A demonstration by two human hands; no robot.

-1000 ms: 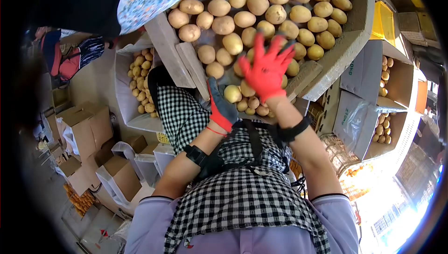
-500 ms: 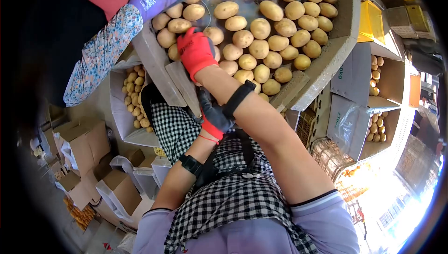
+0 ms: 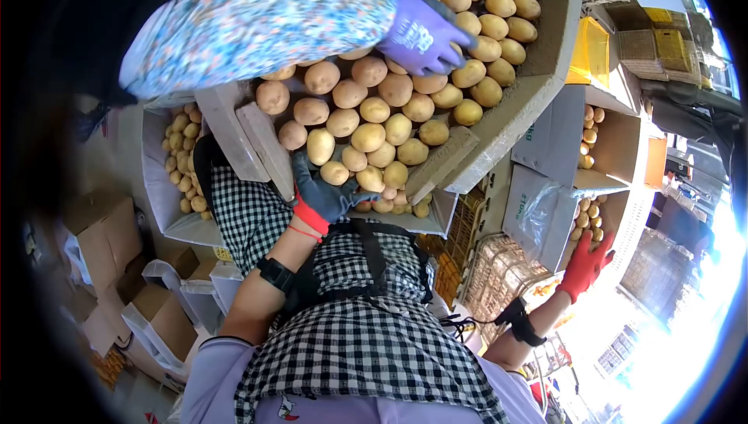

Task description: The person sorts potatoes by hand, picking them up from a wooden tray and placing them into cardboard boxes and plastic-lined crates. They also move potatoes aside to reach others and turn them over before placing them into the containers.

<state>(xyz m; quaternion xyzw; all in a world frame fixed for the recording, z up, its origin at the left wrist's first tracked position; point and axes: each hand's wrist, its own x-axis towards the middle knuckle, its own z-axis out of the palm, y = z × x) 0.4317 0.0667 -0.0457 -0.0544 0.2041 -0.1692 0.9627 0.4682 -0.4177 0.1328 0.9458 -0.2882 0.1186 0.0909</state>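
Many yellow-brown potatoes (image 3: 368, 136) lie on a sorting table with a padded rim (image 3: 520, 116), crowding toward a gap in its near edge. My left hand (image 3: 323, 192), in a red glove with a dark grey coating, is at that gap beside the nearest potatoes. Its fingers are spread, and no potato shows in its grip. Below the gap, a lined box (image 3: 438, 217) holds more potatoes, partly hidden by my left hand and the table edge. Out to the right, my right hand (image 3: 586, 266) in a red glove is open, in front of a cardboard box with potatoes (image 3: 586, 217).
A co-worker's purple-gloved hand (image 3: 425, 34) and floral sleeve (image 3: 265, 34) reach across the potatoes. A potato-filled box (image 3: 181, 171) stands at left, with cardboard boxes (image 3: 160, 319) below it. Plastic crates (image 3: 499, 272) and a yellow crate (image 3: 590, 51) are at right.
My right hand has left the potatoes and swung far right. My left hand has opened at the gap, where potatoes have bunched closer. The co-worker's hand has moved right across the table.
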